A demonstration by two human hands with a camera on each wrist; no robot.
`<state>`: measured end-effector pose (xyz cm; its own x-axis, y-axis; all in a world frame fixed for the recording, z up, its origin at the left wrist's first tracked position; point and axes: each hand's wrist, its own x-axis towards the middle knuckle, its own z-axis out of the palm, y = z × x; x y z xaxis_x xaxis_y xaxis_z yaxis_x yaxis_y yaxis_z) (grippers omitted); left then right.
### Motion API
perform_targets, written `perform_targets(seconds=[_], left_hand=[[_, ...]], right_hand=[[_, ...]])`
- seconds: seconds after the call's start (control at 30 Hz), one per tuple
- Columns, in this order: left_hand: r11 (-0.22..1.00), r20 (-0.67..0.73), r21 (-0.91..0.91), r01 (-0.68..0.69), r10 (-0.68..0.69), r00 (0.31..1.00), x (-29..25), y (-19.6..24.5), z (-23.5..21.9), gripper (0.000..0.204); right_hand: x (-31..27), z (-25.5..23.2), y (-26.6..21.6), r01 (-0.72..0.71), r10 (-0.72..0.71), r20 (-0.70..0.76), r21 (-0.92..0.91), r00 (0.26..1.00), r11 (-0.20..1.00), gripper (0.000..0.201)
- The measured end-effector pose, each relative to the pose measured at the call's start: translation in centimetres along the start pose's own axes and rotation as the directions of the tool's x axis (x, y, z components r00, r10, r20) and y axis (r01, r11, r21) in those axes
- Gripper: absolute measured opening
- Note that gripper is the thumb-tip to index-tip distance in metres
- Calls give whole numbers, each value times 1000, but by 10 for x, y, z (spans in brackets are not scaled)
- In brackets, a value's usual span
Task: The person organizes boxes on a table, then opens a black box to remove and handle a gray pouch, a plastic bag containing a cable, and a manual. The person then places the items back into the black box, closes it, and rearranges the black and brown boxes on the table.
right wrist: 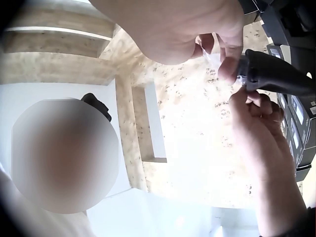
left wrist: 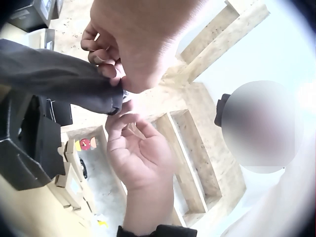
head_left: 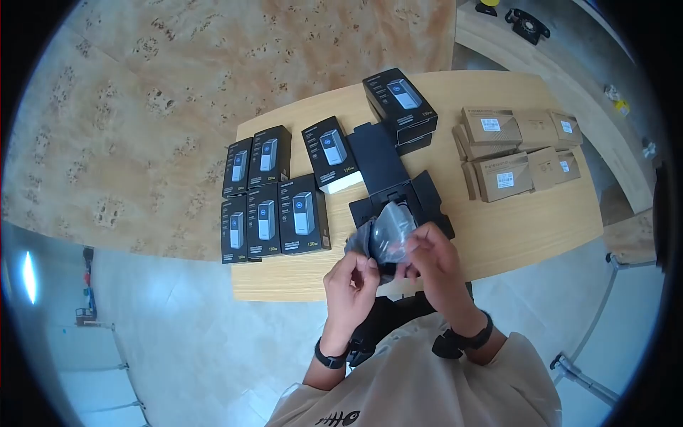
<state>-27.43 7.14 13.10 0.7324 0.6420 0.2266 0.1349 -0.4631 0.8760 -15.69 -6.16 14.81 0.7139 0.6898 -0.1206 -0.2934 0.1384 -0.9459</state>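
A dark, rounded item in a clear plastic bag (head_left: 393,233) is held over the near edge of the table, in front of an open black box (head_left: 377,158). My left hand (head_left: 350,286) pinches the bag's near left side between thumb and fingers. On its right side, my right hand (head_left: 441,267) pinches the plastic with bent fingers. In the left wrist view the bagged item (left wrist: 54,79) looks long and dark grey, its end between both hands. The right wrist view has my right fingertips close by my left hand (right wrist: 264,133) at that end. What the item is cannot be made out.
Several black printed boxes (head_left: 304,213) stand in rows on the left of the wooden table (head_left: 526,245). Another black box (head_left: 402,99) sits stacked at the back. Brown cardboard boxes (head_left: 505,178) lie on the right. Beyond, a black telephone (head_left: 527,25) rests on a shelf.
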Motion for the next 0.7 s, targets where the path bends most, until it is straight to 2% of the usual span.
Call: perform_targets(seconds=[0.03,0.1,0.13,0.2,0.27,0.3,0.33,0.43,0.57,0.7], left_hand=[[1000,-10,-22,8,-9,1000,-3,0,-1,20],[1000,3,-19,20,-20,1000,-7,2,-5,18],[999,14,-14,33,-33,999,-8,3,-7,17],[999,16,-19,38,-38,999,-12,3,-11,17],[999,15,-24,41,-41,999,-15,1,-12,18],[1000,-9,-12,-2,2,1000,-16,-2,-13,18],[999,-33,2,-43,43,999,-18,-4,-13,18],[1000,-49,-22,-20,19,999,-22,-2,-17,17],[1000,-80,-4,-27,27,996,-24,2,-22,18],[999,-71,20,-35,36,997,-25,-1,-30,17]], right_hand=[[-3,0,4,3,-3,-2,-2,1000,1000,23],[-7,1,13,70,-74,0,-324,997,943,16],[-9,2,11,72,-78,-4,-326,997,943,16],[-12,8,5,164,-170,37,-528,985,833,14],[-14,12,2,193,-184,71,-539,980,820,16],[-15,15,0,219,-192,107,-546,975,808,17],[-17,17,-1,260,-228,131,-617,965,743,19],[-18,20,-2,314,-276,161,-626,948,714,22],[-18,20,-2,333,-284,179,-604,942,724,24],[-17,16,-3,392,-268,290,-577,919,717,23]])
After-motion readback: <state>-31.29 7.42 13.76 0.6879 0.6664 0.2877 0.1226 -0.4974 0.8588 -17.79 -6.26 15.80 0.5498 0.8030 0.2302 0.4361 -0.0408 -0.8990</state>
